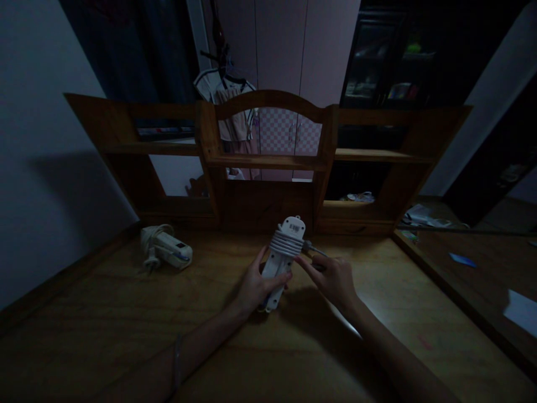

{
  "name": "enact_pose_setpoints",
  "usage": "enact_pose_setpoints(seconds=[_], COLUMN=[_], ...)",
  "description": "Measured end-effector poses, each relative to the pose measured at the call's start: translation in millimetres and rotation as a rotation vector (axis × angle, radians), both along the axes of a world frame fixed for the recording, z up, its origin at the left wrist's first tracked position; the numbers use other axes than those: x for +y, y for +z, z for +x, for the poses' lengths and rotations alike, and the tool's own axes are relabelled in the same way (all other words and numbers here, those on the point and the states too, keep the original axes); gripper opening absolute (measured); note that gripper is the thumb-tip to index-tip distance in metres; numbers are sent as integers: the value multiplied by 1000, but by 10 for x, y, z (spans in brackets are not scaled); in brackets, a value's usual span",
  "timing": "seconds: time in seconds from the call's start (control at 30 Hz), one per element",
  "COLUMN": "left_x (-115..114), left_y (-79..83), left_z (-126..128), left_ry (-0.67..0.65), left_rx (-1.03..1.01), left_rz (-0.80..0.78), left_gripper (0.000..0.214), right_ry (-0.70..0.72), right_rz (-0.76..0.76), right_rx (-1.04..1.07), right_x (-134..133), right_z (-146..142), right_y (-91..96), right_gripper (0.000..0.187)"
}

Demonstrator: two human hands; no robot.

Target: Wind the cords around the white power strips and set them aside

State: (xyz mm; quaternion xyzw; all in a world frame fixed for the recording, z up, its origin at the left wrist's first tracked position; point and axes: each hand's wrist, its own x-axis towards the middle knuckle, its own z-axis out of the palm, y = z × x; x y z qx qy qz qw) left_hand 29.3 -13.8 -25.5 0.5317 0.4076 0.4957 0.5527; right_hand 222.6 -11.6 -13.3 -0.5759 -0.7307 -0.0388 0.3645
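Holding a long, white plastic power strip (276, 267) over the grainy, yellow-brown wooden surface (126, 316) in the left hand (254, 284), closed around its near half — pointing it lengthwise away from the body, with a rightward lean at the far end. Around the strip's farther half: smooth, grey cord (286, 244) in tight parallel turns, leading off its right edge toward the right hand (335, 277). Just right of the strip with that nearer hand, bending most fingers and extending the forefinger toward the turns — cannot tell whether gripping cord. Well left of the strip: a boxy, off-white plastic block (173, 250) and bundled cord (147, 239).
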Motion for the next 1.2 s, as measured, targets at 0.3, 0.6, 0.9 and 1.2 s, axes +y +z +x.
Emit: enact_pose_setpoints(seconds=[0.3, 0.6, 0.9, 1.2], left_x=[86, 168, 172, 164], left_y=[-32, 69, 83, 87], left_z=[-81, -173, -192, -152], left_ry=[53, 179, 226, 243], left_rx=[-12, 128, 53, 99], left_rz=[-59, 159, 111, 151], left_gripper=[64, 68, 64, 79], right_ry=[231, 330, 290, 206], right_rz=[85, 72, 106, 510], right_rx=[-19, -195, -209, -385], right_x=[59, 192, 333, 101], right_z=[75, 254, 456, 370], right_y=[36, -1, 14, 66], right_gripper=[32, 18, 19, 20])
